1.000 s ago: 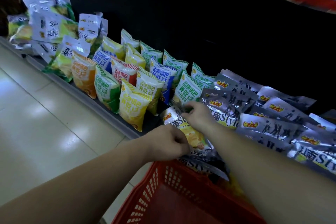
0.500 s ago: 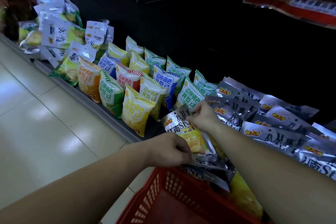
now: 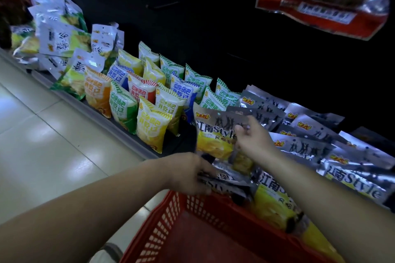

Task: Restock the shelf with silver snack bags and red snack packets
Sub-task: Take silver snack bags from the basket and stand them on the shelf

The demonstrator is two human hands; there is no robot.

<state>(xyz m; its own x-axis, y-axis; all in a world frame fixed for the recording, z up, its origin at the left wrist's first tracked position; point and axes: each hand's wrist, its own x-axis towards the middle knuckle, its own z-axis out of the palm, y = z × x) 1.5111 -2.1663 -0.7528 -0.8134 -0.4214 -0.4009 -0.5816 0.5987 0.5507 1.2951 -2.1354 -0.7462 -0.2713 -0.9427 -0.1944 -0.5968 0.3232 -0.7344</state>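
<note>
Shelf front (image 3: 132,141): right hand (image 3: 254,141) pinches a silver snack bag (image 3: 213,132), now lifted upright for placing; left hand (image 3: 188,175) grips spare bags (image 3: 226,179) over the red basket (image 3: 192,220).

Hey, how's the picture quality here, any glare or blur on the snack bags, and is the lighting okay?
Head view: dim overall, shelf back nearly black; bright reflections on the floor tiles and glare patches on the silver snack bags; the red snack packet at top right is blurred.
</note>
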